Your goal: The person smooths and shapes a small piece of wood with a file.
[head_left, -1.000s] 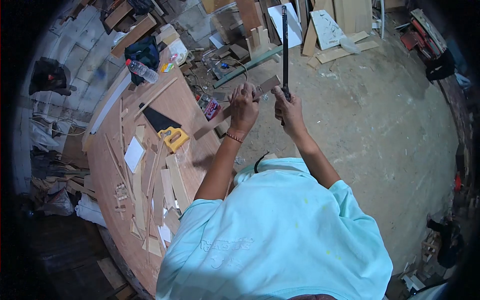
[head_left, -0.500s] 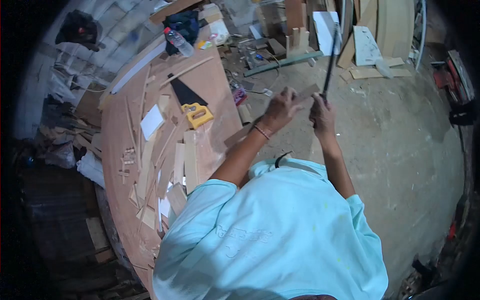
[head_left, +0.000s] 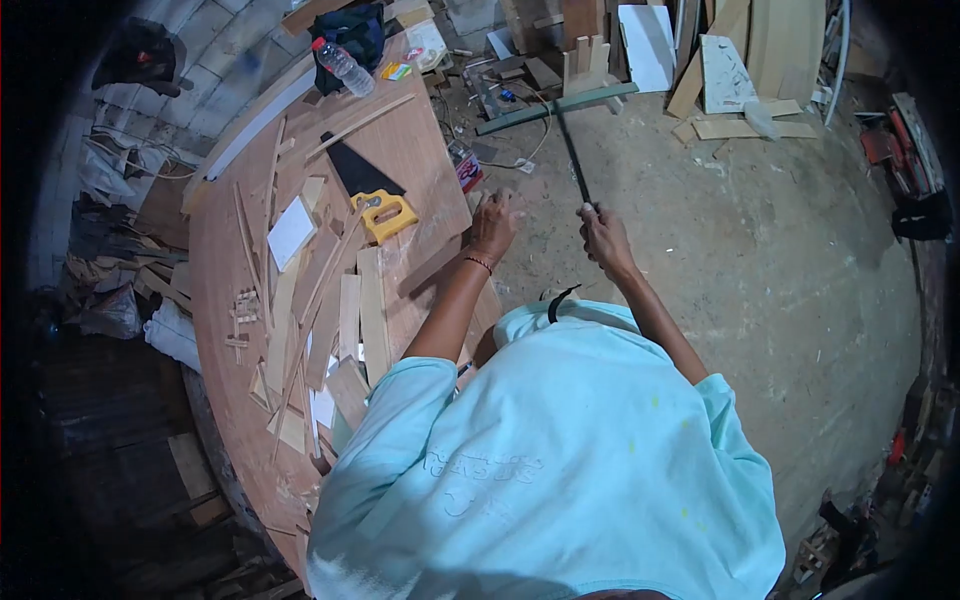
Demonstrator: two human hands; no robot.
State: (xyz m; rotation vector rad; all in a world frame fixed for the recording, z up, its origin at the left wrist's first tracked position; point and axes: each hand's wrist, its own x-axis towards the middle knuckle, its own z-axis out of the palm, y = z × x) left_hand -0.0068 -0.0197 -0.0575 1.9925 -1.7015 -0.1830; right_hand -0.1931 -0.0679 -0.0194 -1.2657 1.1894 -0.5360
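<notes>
My left hand (head_left: 492,228), with a beaded bracelet at the wrist, is curled just past the table's edge. It grips a flat wooden strip (head_left: 432,270) that runs back under my forearm towards the table; its far end is hidden by the hand. Out over the floor, my right hand (head_left: 606,240) is closed round the near end of a long, thin, dark bar-like tool (head_left: 573,155). The tool points away and slightly left, apart from the strip. Its exact kind cannot be made out.
On the wooden table (head_left: 225,330) lie a yellow-handled handsaw (head_left: 385,213), several wood strips (head_left: 372,315), a white tile-like piece (head_left: 292,235) and a plastic bottle (head_left: 343,67). A green bar (head_left: 555,108) lies on the floor beyond. Boards (head_left: 725,75) lean at the back.
My hands have moved apart. The left has drawn back towards the table with the strip; the right has come lower and left, its tool now tilting left.
</notes>
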